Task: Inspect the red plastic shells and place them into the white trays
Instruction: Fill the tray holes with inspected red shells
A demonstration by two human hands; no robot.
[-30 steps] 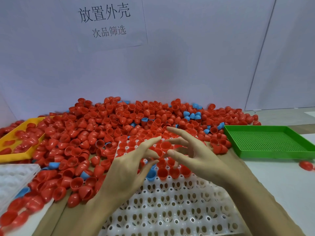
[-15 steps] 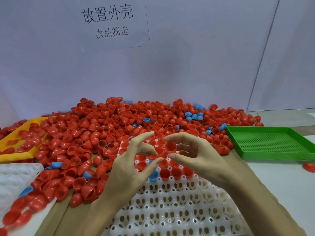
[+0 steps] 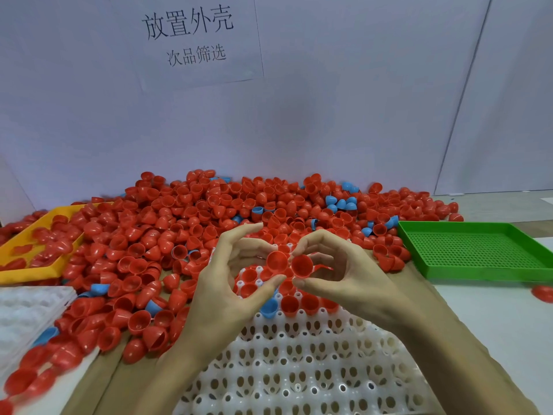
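- Change: over the last second I see both hands rise from the white tray [image 3: 299, 369] on the counter; the left hand [image 3: 230, 289] now pinches one red shell [image 3: 276, 260], the right hand [image 3: 344, 274] another red shell [image 3: 302, 265], cavities facing me. Inspection is under way; placement pending.
- Tray: rigid moulded plastic, perforated sockets, far rows apparently filled.
- Pile [image 3: 209, 223]: glossy domed shells, loose.
- Held shells: smooth, thin-walled cups.

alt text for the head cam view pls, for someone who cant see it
Two hands hold one red shell each, open sides toward the camera, above a white tray: left hand with shell, right hand with shell. Behind lies a heap of red shells with a few blue ones, flanked by a yellow tray and a green tray.
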